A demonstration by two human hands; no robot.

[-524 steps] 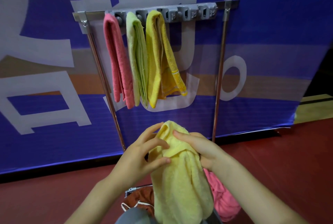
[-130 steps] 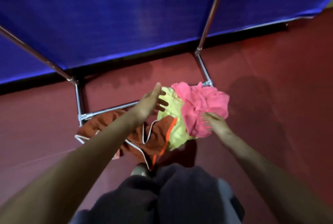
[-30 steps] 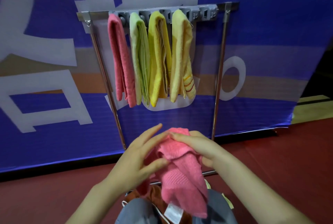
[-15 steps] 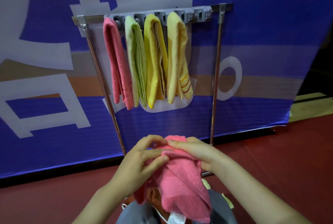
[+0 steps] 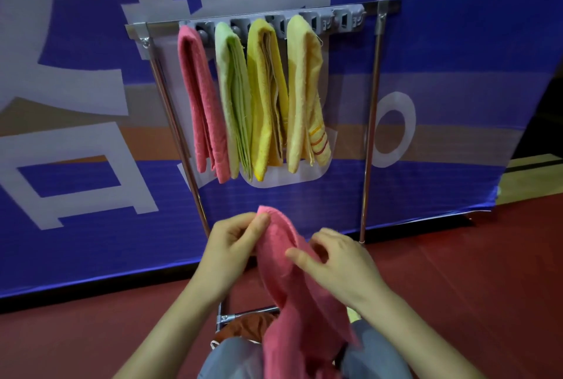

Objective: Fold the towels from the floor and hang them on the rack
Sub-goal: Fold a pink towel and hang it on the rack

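Both forearms reach forward and slightly upward from the bottom of the view. The left hand (image 5: pixel 230 246) is curled, thumb and fingers pinching the upper edge of a pink towel (image 5: pixel 297 296). The right hand (image 5: pixel 341 263) lies loosely open against the cloth's right side, its fingers half bent and the thumb pressing on the fabric; whether it grips a fold underneath I cannot tell. The towel, fuzzy terry, hangs from the hands in a long soft drape down to the person's grey-clad lap.

Four folded towels hang side by side on the rack (image 5: pixel 377 80), each over its own peg: one rose-pink towel (image 5: pixel 202 104), one pale green towel (image 5: pixel 234 104), one bright yellow towel (image 5: pixel 266 98) and one cream-yellow towel (image 5: pixel 306 95) with orange stripes near its hem. The rack is thin shiny metal tubing with a grey plastic hook strip along the top bar. One rust-brown cloth (image 5: pixel 246 325) lies on the red floor (image 5: pixel 472 287) at the rack's foot.
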